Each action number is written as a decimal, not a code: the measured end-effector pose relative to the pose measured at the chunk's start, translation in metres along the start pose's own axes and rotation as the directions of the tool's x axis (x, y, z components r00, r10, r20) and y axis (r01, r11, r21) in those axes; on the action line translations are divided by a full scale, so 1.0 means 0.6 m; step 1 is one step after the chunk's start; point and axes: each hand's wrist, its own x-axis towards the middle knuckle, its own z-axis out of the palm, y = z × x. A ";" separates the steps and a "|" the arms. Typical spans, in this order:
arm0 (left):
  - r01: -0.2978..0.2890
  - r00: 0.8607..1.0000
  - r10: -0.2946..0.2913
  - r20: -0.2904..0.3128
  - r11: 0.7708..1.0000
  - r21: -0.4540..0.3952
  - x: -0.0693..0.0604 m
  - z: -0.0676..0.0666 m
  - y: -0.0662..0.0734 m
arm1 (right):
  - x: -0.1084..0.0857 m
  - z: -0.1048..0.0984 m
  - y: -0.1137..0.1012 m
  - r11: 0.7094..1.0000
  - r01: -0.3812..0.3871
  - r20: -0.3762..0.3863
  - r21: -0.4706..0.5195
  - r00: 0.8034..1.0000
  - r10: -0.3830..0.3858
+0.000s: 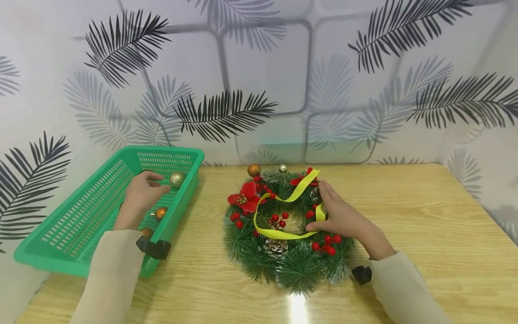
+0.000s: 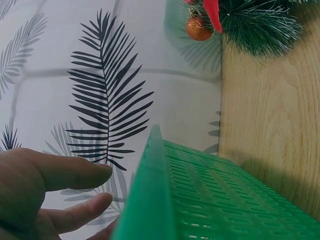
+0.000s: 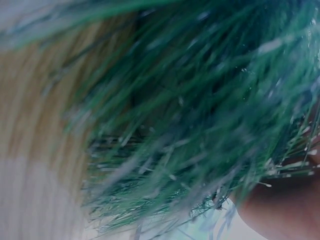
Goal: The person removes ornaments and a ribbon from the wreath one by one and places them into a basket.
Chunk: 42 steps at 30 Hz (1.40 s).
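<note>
My left hand (image 1: 142, 195) hovers inside a green plastic basket (image 1: 178, 213), its fingers loosely bent. Near the fingertips lies a glittery gold ball (image 1: 176, 180), apart from them, and below it an orange ball (image 1: 160, 213). In the left wrist view, the thumb and fingers (image 2: 75, 175) stand apart with nothing between them. My right hand (image 1: 344, 215) rests on the right side of a green wreath (image 1: 301, 270), fingers straight and thumb touching a yellow ribbon (image 1: 279, 234) looped over it. Blurred wreath needles (image 3: 200, 110) fill the right wrist view.
On the wreath sit red flowers (image 1: 247, 197), red berries (image 1: 328, 245), a pine cone (image 1: 276, 247), an orange ball (image 1: 254, 170) and a small gold ball (image 1: 283, 168). Beneath is a wooden table (image 1: 429, 216), with a leaf-patterned wall covering (image 1: 267, 90) behind.
</note>
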 end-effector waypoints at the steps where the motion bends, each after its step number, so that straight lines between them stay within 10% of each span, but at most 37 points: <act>1: -0.005 1.000 0.005 0.000 1.000 0.008 0.000 0.000 0.001 | 0.000 0.000 0.000 1.000 0.000 0.000 0.000 1.000 0.000; 31: -0.264 0.962 0.268 -0.045 0.961 0.083 -0.016 0.041 0.060 | -0.024 -0.038 -0.024 0.999 -0.014 -0.072 -0.045 0.997 0.011; 42: -0.264 0.964 0.264 -0.017 0.964 0.017 -0.006 0.071 0.071 | -0.056 -0.014 -0.091 0.982 -0.175 -0.220 -0.074 0.963 0.156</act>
